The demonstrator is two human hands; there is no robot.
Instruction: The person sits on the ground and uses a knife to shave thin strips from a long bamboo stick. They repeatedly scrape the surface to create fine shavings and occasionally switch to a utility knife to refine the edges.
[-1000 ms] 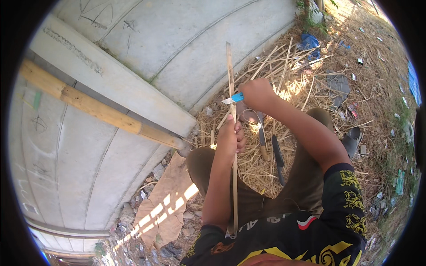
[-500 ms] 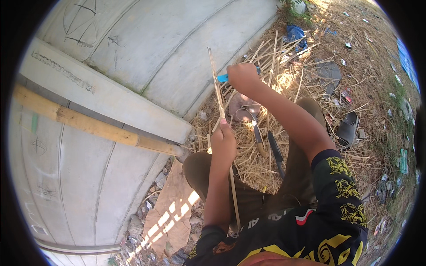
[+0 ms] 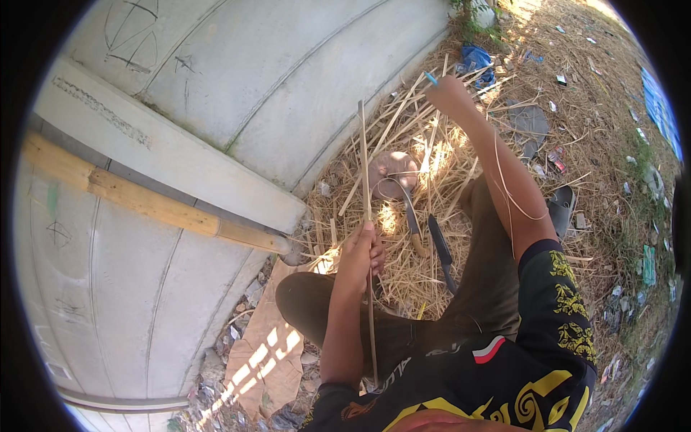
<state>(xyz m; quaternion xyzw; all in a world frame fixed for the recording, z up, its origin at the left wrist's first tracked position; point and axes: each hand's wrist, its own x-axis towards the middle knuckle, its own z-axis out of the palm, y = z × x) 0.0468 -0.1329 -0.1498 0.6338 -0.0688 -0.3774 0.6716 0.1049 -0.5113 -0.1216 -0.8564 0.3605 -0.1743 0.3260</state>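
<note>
My left hand (image 3: 358, 253) is closed round a long, narrow bamboo strip (image 3: 365, 158). The strip stands lengthwise before me, its lower end reaching back past my left thigh. Up and to the right, my right hand (image 3: 451, 93) grips a blue-handled knife (image 3: 431, 78); most of it is hidden by the fist. A thin curled shaving (image 3: 498, 169) hangs along my right forearm. Between my knees lie a dark-bladed knife (image 3: 439, 237) and a wooden-handled blade (image 3: 414, 222). Beyond them sits a round brownish block (image 3: 394, 174).
Bamboo strips (image 3: 392, 119) and shavings (image 3: 410, 281) cover the ground ahead. A concrete wall (image 3: 273, 93) with a bamboo pole (image 3: 155, 204) stands at left. Flattened cardboard (image 3: 270, 345) lies beside my left knee. At right are a dark sandal (image 3: 561, 205) and scattered litter.
My right hand, with the knife, has moved away up and right from the strip. My left hand has come slightly nearer and the strip stands straighter. A thin shaving now shows against my right forearm.
</note>
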